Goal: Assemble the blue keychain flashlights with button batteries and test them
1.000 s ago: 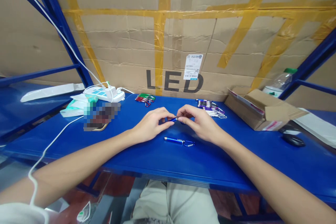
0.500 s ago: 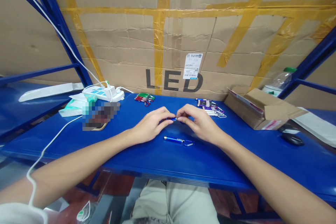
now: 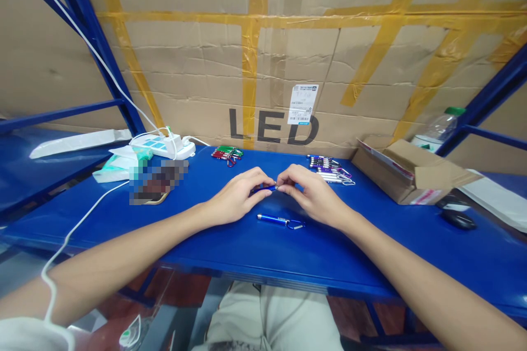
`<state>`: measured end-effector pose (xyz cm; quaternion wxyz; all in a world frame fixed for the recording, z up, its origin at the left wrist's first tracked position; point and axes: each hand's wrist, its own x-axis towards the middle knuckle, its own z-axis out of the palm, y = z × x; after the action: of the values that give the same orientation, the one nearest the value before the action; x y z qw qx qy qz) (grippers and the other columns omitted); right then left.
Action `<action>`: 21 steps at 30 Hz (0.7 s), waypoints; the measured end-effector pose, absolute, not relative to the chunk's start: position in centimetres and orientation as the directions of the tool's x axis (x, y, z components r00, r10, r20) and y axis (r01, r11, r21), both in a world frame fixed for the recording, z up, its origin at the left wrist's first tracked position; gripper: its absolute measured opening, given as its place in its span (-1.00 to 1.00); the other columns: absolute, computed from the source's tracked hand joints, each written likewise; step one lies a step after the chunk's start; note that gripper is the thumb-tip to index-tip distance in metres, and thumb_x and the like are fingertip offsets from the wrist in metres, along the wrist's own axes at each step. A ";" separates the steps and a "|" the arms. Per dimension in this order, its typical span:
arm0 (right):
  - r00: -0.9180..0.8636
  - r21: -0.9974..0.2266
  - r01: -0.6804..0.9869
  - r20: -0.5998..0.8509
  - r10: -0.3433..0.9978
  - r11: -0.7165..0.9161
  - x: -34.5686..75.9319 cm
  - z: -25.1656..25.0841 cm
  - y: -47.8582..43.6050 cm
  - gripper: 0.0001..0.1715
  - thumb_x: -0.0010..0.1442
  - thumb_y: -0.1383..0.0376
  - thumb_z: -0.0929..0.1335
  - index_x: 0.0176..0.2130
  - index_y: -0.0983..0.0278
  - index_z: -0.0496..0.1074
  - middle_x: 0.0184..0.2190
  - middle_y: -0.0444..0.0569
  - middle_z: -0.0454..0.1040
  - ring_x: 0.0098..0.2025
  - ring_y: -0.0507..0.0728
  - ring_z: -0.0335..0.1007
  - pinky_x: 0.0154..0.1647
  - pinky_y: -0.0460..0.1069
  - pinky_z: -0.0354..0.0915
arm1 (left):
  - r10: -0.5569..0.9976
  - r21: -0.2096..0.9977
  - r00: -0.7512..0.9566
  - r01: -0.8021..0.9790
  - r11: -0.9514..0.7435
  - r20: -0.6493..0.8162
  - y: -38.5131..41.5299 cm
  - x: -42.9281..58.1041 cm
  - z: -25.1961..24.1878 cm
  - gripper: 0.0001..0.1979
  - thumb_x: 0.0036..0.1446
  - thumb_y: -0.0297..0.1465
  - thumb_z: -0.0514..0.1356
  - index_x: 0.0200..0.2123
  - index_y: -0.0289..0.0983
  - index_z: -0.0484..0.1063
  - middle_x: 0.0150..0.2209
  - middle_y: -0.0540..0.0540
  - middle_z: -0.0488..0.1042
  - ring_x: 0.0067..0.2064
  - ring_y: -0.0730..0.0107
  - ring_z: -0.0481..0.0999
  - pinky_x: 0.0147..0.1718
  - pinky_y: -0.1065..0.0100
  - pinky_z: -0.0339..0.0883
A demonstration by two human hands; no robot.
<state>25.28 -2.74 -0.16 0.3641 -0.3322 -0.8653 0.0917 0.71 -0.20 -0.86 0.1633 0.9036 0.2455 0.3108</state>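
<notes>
Between my hands is a small blue metal penlight [image 3: 265, 188], mostly covered by fingers. My left hand [image 3: 239, 197] pinches its body with thumb and fingertips. At its silvery right end, my right hand [image 3: 310, 192] closes thumb and forefinger. Just below, a second blue penlight [image 3: 272, 220] with a blue carabiner clip lies on the blue table [image 3: 230, 247]. Beyond my left hand lies a group of red and green penlights [image 3: 227, 153] with clips. Past my right hand lie several black, purple and silver penlights [image 3: 329, 169].
On the left are a white power strip [image 3: 162, 145], a tissue pack [image 3: 119, 167], a phone [image 3: 158, 189] and a white cable [image 3: 88, 216]. To the right stand an open cardboard box [image 3: 411, 170], a black mouse [image 3: 458, 218] and a plastic bottle [image 3: 442, 126]. A large carton [image 3: 197, 77] backs the table.
More of the held penlight's blue body shows under my left fingers now. Both hands stay in nearly the same place, and the penlight on the table has not moved.
</notes>
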 end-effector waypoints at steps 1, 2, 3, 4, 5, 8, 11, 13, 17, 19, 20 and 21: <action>-0.513 -0.407 0.507 0.567 0.645 0.760 25.2 -0.2 -2.7 -0.89 0.46 0.36 0.33 -0.17 0.18 0.44 -0.21 -0.01 0.53 -0.15 0.19 0.42 -0.06 0.07 0.33 | 0.550 0.447 0.684 0.349 -0.823 0.480 -0.2 0.7 -0.8 -0.80 0.49 -0.31 0.18 0.05 -0.24 0.51 -0.04 -0.15 0.53 -0.03 0.21 0.54 0.03 0.20 0.42; -0.512 -0.416 0.504 0.562 0.650 0.757 25.1 -0.2 -2.7 -0.90 0.46 0.36 0.34 -0.17 0.18 0.43 -0.21 -0.02 0.54 -0.15 0.19 0.43 -0.06 0.07 0.33 | 0.555 0.446 0.681 0.356 -0.821 0.478 -0.3 0.7 -0.8 -0.82 0.47 -0.31 0.20 0.04 -0.24 0.50 -0.06 -0.14 0.53 -0.05 0.22 0.53 0.01 0.21 0.41; -0.512 -0.428 0.501 0.555 0.656 0.753 25.1 -0.3 -2.7 -0.90 0.45 0.36 0.34 -0.17 0.19 0.43 -0.20 -0.02 0.54 -0.15 0.18 0.43 -0.06 0.07 0.33 | 0.558 0.443 0.679 0.362 -0.820 0.477 -0.3 0.7 -0.8 -0.83 0.46 -0.31 0.21 0.02 -0.24 0.49 -0.07 -0.13 0.53 -0.07 0.22 0.52 0.00 0.20 0.41; -0.511 -0.441 0.497 0.547 0.663 0.747 25.0 -0.3 -2.7 -0.90 0.45 0.36 0.35 -0.17 0.19 0.43 -0.20 -0.02 0.55 -0.15 0.18 0.44 -0.05 0.08 0.34 | 0.560 0.441 0.678 0.367 -0.819 0.476 -0.3 0.7 -0.8 -0.84 0.46 -0.31 0.22 0.00 -0.24 0.49 -0.09 -0.12 0.53 -0.08 0.22 0.51 -0.01 0.20 0.40; -0.509 -0.455 0.494 0.539 0.671 0.741 24.9 -0.4 -2.8 -0.91 0.45 0.35 0.35 -0.17 0.19 0.43 -0.20 -0.02 0.55 -0.14 0.18 0.45 -0.06 0.07 0.34 | 0.561 0.438 0.677 0.370 -0.819 0.476 -0.3 0.7 -0.8 -0.85 0.45 -0.31 0.23 -0.01 -0.24 0.48 -0.10 -0.11 0.53 -0.08 0.22 0.51 0.00 0.19 0.39; -0.493 -0.505 0.490 0.512 0.704 0.711 24.8 -0.4 -2.8 -0.93 0.45 0.32 0.35 -0.17 0.19 0.44 -0.19 -0.02 0.56 -0.15 0.18 0.46 -0.09 0.06 0.36 | 0.566 0.429 0.674 0.384 -0.818 0.475 -0.2 0.7 -0.9 -0.86 0.44 -0.32 0.25 -0.02 -0.22 0.48 -0.10 -0.09 0.54 -0.06 0.21 0.51 0.02 0.18 0.38; -0.474 -0.570 0.472 0.479 0.739 0.672 24.8 -0.4 -2.9 -0.94 0.44 0.30 0.37 -0.16 0.20 0.46 -0.21 -0.05 0.56 -0.21 0.15 0.46 -0.13 0.04 0.36 | 0.565 0.413 0.676 0.396 -0.820 0.473 -0.1 0.6 -1.0 -0.85 0.44 -0.30 0.24 -0.01 -0.21 0.48 -0.10 -0.09 0.55 -0.05 0.20 0.51 0.03 0.17 0.37; -0.463 -0.611 0.456 0.458 0.759 0.647 24.8 -0.4 -2.9 -0.94 0.43 0.27 0.37 -0.16 0.20 0.46 -0.23 -0.07 0.56 -0.23 0.14 0.45 -0.16 0.03 0.37 | 0.559 0.400 0.682 0.400 -0.825 0.472 -0.1 0.6 -0.9 -0.84 0.46 -0.29 0.23 0.00 -0.21 0.49 -0.10 -0.10 0.56 -0.05 0.19 0.52 0.03 0.17 0.37; -0.444 -0.664 0.426 0.438 0.782 0.614 24.8 -0.4 -2.8 -0.90 0.43 0.22 0.39 -0.16 0.19 0.46 -0.25 -0.08 0.56 -0.24 0.13 0.45 -0.17 0.03 0.37 | 0.539 0.375 0.688 0.393 -0.840 0.486 0.0 0.5 -0.9 -0.82 0.47 -0.29 0.21 0.03 -0.20 0.50 -0.08 -0.12 0.58 -0.03 0.17 0.52 0.03 0.16 0.37; -0.434 -0.684 0.411 0.434 0.789 0.603 24.9 -0.4 -2.7 -0.90 0.41 0.21 0.40 -0.16 0.20 0.46 -0.27 -0.10 0.55 -0.26 0.13 0.44 -0.18 0.02 0.36 | 0.529 0.365 0.686 0.388 -0.847 0.499 0.0 0.5 -1.0 -0.82 0.47 -0.29 0.21 0.05 -0.20 0.51 -0.06 -0.12 0.59 -0.03 0.17 0.52 0.04 0.16 0.37; -0.428 -0.692 0.405 0.434 0.793 0.597 24.9 -0.4 -2.7 -0.89 0.41 0.21 0.41 -0.16 0.20 0.47 -0.28 -0.10 0.54 -0.26 0.12 0.43 -0.19 0.02 0.34 | 0.525 0.361 0.684 0.385 -0.849 0.506 0.0 0.5 -1.0 -0.81 0.47 -0.29 0.21 0.05 -0.20 0.51 -0.05 -0.13 0.59 -0.03 0.18 0.53 0.04 0.16 0.38; -0.421 -0.699 0.401 0.433 0.797 0.592 24.9 -0.4 -2.6 -0.89 0.40 0.21 0.41 -0.17 0.20 0.47 -0.28 -0.11 0.54 -0.27 0.12 0.42 -0.20 0.01 0.33 | 0.521 0.357 0.683 0.382 -0.852 0.513 0.0 0.5 -1.0 -0.81 0.48 -0.30 0.21 0.06 -0.21 0.51 -0.05 -0.13 0.59 -0.02 0.18 0.53 0.04 0.16 0.38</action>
<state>24.89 -2.64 -0.39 0.3879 -0.3727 -0.8035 0.2550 0.47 0.04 -0.99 0.1109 0.9105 0.2480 0.3118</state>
